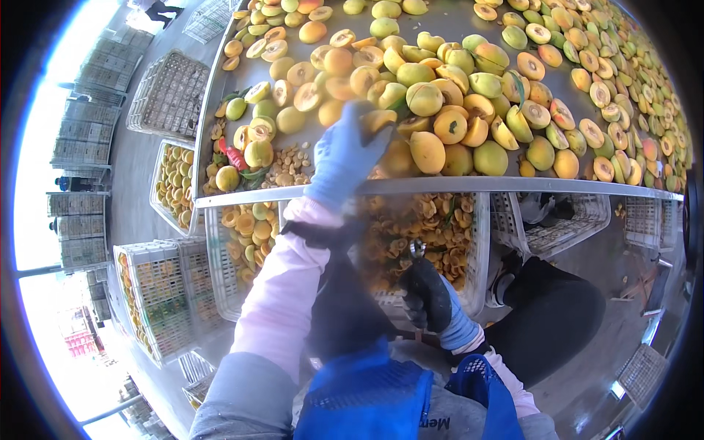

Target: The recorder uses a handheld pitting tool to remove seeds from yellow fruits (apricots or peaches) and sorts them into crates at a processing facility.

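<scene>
My left hand, in a blue knitted glove, reaches over the table's front rail. Its thumb and fingers close around a yellow peach, partly hidden and blurred by motion. Whole and halved peaches lie heaped around it, many halves showing the stone or its hollow. Lower down, below the rail, my right hand wears a blue glove with a black coated palm. It grips a small hand tool with a metal ring-shaped end; the fist hides the handle. This tool is above a plastic crate of brown-orange fruit pieces.
The metal table's raised rail runs across in front of me. Loose pale stones and a red wrapper lie at its left corner. Fruit-filled crates stand on the left; another crate sits under the table, right.
</scene>
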